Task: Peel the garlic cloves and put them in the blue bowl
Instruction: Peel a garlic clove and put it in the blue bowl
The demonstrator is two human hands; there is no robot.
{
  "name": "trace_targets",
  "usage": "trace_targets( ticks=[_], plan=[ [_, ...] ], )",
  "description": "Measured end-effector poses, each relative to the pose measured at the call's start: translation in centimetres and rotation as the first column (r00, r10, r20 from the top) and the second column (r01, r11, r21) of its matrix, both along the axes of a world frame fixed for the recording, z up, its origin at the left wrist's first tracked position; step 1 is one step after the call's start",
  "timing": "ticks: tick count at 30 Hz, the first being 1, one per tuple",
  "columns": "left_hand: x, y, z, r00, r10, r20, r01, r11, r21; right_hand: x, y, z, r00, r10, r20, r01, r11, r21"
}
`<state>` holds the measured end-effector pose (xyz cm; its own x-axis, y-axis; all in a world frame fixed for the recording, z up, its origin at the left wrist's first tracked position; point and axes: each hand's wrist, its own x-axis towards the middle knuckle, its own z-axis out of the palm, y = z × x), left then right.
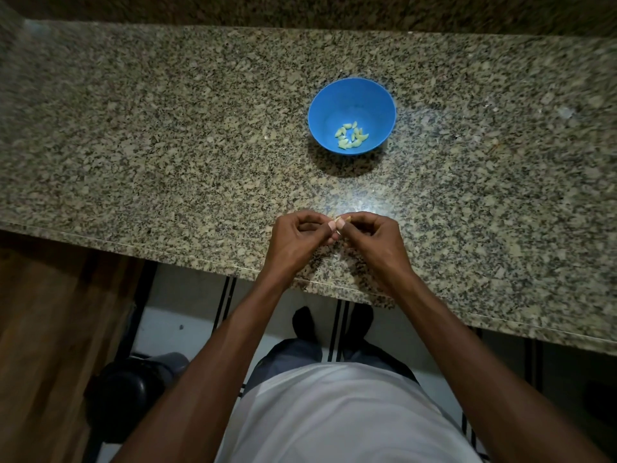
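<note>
A speckled granite worktop (200, 128) ran across in front of me in dim light. Near its front edge my left hand (297, 240) and right hand (370, 238) met, curled fingers and thumbs pinching one small garlic clove (344, 219) between them, above the stone. Toward the middle of the worktop stood the blue bowl (352, 95), with peeled cloves (351, 135) heaped in its bottom.

Both hands meet over the near edge of the granite counter (167, 145), left hand (298, 238) and right hand (369, 237) pinching one small garlic clove (341, 219) between thumbs and fingertips. Further back sits the blue bowl (352, 95), a little pile of peeled cloves (351, 136) in its bottom.
</note>
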<state>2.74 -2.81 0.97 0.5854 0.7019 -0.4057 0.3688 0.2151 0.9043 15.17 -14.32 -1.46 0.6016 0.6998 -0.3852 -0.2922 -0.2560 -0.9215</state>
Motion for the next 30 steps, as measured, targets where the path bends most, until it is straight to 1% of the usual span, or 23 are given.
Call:
trace_targets(
  ticks=[3,6,8,9,13,16,19,22,27,30],
  plan=[
    [0.3,0.4,0.1,0.998,-0.035,-0.06,0.038,0.998,0.051,0.8,0.1,0.2,0.985,0.081,0.15,-0.076,0.996,-0.039],
    [0.6,0.7,0.3,0.986,-0.085,-0.14,0.11,0.977,0.182,1.3,0.5,0.4,0.944,0.151,0.292,-0.135,0.988,-0.075],
    [0.6,0.6,0.6,0.975,-0.097,-0.197,0.151,0.948,0.28,1.3,0.8,0.6,0.919,0.17,0.355,-0.152,0.985,-0.077],
    [0.6,0.6,0.6,0.973,-0.099,-0.21,0.16,0.94,0.3,1.3,0.9,0.6,0.917,0.166,0.362,-0.151,0.986,-0.071],
    [0.3,0.7,0.4,0.98,-0.082,-0.182,0.122,0.967,0.222,1.1,1.3,0.7,0.96,0.131,0.246,-0.13,0.991,-0.018],
    [0.5,0.5,0.3,0.979,-0.071,-0.189,0.111,0.971,0.211,1.0,1.2,0.5,0.985,0.106,0.137,-0.109,0.994,0.019],
    [0.8,0.5,0.7,0.991,-0.037,-0.132,0.054,0.99,0.129,1.1,0.9,0.5,0.993,0.106,0.041,-0.108,0.993,0.048],
    [0.7,0.6,1.1,0.998,0.002,-0.057,-0.001,1.0,0.018,1.3,0.7,0.7,0.993,0.113,0.035,-0.115,0.991,0.067],
    [0.3,0.7,1.0,1.0,-0.027,-0.001,0.027,0.999,0.029,1.5,0.3,0.7,0.992,0.112,0.064,-0.114,0.993,0.027],
    [-0.1,0.6,0.8,0.999,-0.053,-0.002,0.053,0.998,0.027,1.4,0.3,0.6,0.985,0.138,0.1,-0.138,0.99,-0.001]
  ],
)
